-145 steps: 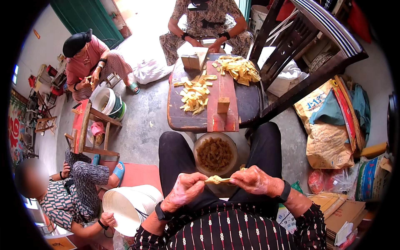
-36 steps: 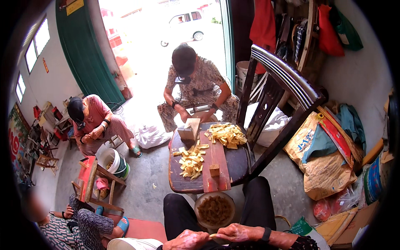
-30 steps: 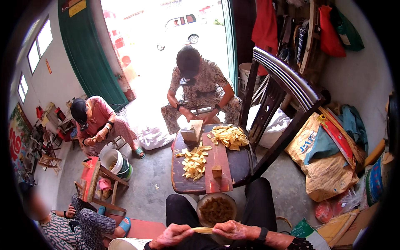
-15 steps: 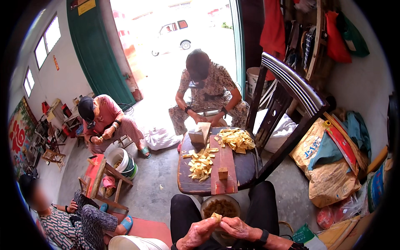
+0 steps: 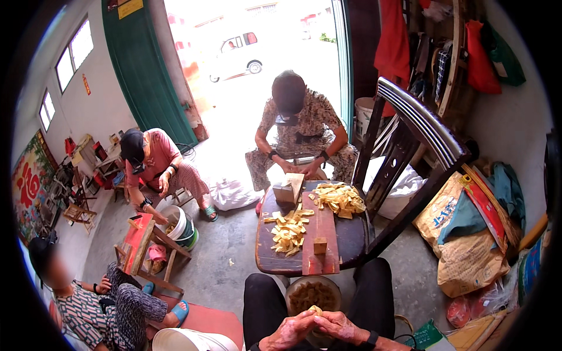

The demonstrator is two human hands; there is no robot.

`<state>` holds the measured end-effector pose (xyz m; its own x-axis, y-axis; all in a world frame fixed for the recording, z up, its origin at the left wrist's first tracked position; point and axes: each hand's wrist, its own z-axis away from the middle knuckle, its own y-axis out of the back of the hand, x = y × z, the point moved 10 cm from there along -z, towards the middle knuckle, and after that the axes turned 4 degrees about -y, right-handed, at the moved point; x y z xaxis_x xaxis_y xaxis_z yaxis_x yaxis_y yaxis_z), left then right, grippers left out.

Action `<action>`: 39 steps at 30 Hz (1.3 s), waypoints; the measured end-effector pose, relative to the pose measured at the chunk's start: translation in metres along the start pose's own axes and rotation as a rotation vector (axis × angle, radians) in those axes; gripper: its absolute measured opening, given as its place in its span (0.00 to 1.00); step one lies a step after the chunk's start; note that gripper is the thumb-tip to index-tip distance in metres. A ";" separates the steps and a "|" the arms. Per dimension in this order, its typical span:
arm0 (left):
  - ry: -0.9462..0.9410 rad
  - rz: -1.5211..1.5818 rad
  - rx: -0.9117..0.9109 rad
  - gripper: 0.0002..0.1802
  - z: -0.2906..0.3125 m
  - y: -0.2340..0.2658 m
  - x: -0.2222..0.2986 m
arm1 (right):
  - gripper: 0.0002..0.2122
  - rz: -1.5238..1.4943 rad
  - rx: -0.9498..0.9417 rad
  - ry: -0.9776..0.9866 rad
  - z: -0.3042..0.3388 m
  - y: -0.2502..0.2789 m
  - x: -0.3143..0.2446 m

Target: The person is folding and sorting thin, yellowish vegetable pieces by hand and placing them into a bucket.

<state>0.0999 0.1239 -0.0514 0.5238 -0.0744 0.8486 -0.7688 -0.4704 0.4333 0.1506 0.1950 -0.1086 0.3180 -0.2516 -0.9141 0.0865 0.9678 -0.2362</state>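
Observation:
Held between the fingertips of both my hands, just above my lap, is a small folded pale-yellow strip (image 5: 316, 310). My left hand (image 5: 291, 331) closes on it from one side and my right hand (image 5: 341, 327) pinches it from the other. Just beyond my fingers, between my knees, stands a round tub (image 5: 338, 293) holding brownish pieces (image 5: 309, 297). Past it is a dark wooden chair (image 5: 275, 266) with a reddish-brown board (image 5: 320, 222) across its seat. Loose yellow strips (image 5: 288, 235) lie left of the board and another heap (image 5: 338, 200) lies right. A small wooden block (image 5: 320, 245) rests on the board's near end.
Across the chair sits a person in patterned clothes (image 5: 301, 120), behind another wooden block (image 5: 287, 192). To the left are a person in pink (image 5: 157, 155), a bucket (image 5: 188, 225), a red-topped bench (image 5: 137, 234) and a seated person (image 5: 82, 310). Sacks (image 5: 462, 234) crowd the right side.
My view has shifted slightly, and my hands remain on the folded strip. The person in pink has parted their hands, lowering one toward the bucket and bench.

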 end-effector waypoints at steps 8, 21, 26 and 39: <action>-0.265 -0.420 0.038 0.16 -0.001 -0.001 0.032 | 0.16 0.095 0.052 0.004 0.004 0.004 -0.006; -0.020 -0.011 0.294 0.12 0.008 0.035 0.016 | 0.15 0.149 0.203 0.082 0.007 0.014 -0.016; 0.497 0.757 0.447 0.12 0.031 0.015 -0.048 | 0.14 0.145 0.165 0.155 0.004 0.011 -0.010; 0.625 1.132 0.456 0.18 0.043 -0.021 -0.082 | 0.05 0.670 0.078 0.512 0.008 -0.012 -0.018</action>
<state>0.0886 0.1022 -0.1424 -0.6484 -0.2601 0.7155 -0.4102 -0.6723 -0.6162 0.1511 0.1877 -0.0862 -0.1399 0.4264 -0.8937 0.1026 0.9039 0.4152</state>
